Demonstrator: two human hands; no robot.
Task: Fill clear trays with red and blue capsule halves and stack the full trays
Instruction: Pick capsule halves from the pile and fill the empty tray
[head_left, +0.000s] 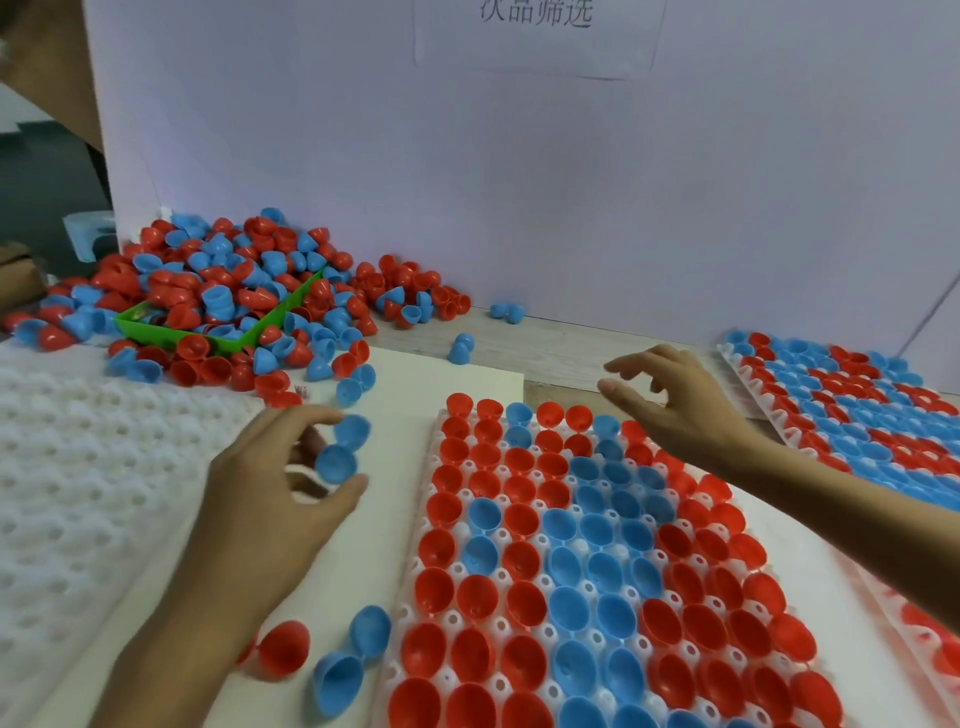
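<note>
Capsule halves (336, 464), likely light, stiff and slippery, are being pinched at the rim by the left hand (270, 499) beside the tray (441, 618), right hand (675, 402) fingers being held apart.

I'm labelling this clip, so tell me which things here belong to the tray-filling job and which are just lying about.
Job:
- left hand holding blue halves
- right hand
- tray being filled
- filled tray
- empty trays
- pile of halves
- green bin

Lying about:
- paper sign
- white backboard
</note>
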